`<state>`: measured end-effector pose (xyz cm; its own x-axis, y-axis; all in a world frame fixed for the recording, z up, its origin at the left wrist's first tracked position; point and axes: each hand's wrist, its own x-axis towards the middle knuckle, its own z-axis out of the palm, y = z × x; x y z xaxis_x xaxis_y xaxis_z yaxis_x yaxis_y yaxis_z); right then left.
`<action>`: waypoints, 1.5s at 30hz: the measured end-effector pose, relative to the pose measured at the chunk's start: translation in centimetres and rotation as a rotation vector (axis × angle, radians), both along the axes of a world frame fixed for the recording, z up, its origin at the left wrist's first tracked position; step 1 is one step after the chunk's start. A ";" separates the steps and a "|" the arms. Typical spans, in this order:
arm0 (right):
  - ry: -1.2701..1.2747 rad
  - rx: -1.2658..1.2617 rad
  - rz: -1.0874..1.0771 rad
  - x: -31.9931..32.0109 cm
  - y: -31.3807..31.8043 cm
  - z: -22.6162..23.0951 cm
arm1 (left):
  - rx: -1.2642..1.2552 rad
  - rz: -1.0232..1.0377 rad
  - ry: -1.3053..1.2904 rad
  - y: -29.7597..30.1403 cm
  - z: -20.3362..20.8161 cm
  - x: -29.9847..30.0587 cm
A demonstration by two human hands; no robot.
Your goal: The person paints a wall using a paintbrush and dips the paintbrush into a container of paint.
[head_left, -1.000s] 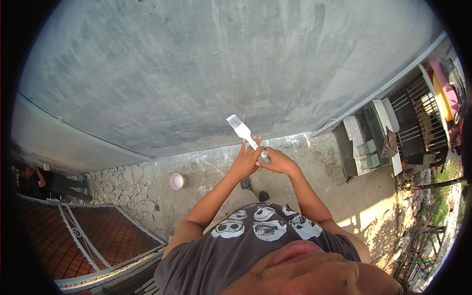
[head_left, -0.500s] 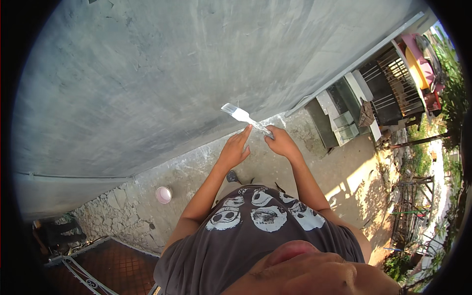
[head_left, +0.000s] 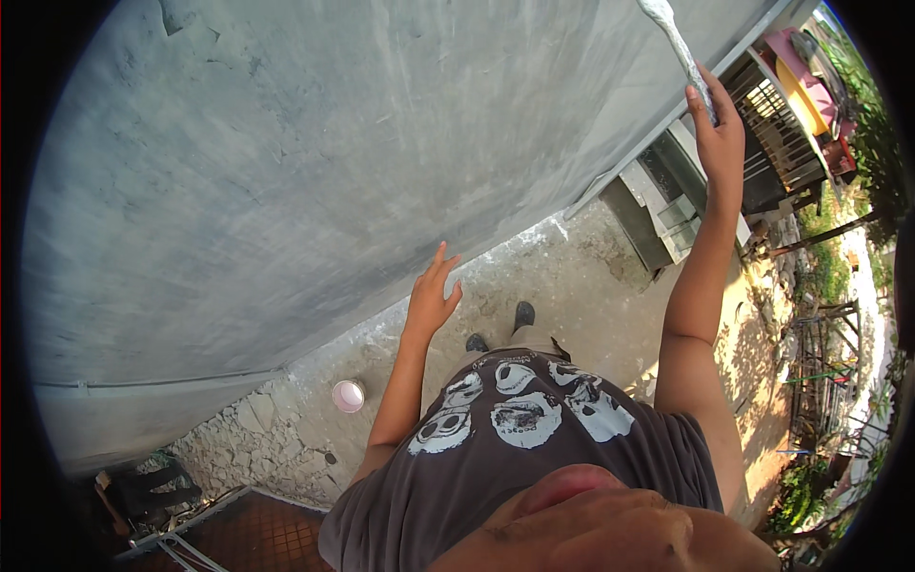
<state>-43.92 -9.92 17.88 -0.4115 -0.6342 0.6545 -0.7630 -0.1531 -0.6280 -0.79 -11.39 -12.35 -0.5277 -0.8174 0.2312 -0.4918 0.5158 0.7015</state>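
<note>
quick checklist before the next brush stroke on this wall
1. Grip: right hand closed round the white paint-coated brush handle: ok.
2. Bristles touching the grey plastered wall: cannot tell, the brush head is cut off at the frame's top.
3. Left hand free, fingers spread, holding nothing: ok.
4. Small pink round pot upright on the concrete ground, apart from the dark shoes: ok.
5. Paint left in the pot: cannot tell.
</note>
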 end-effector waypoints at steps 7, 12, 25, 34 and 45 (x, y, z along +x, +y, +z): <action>0.180 0.026 -0.058 0.7 -4.6 0.4 | 0.028 0.113 0.113 0.9 -0.4 2.2; 0.137 0.135 0.011 0.3 -4.6 -4.5 | 0.119 0.165 0.094 2.8 -2.3 3.7; 0.079 0.419 0.141 -0.8 -2.8 -5.4 | 0.149 0.177 0.066 1.8 -3.2 5.4; 0.098 -0.079 -0.011 -0.2 -3.7 8.4 | 0.114 0.117 0.085 0.3 -1.8 2.4; 0.451 0.739 0.159 -3.2 -4.2 3.4 | 0.227 0.125 0.060 3.1 -4.2 2.5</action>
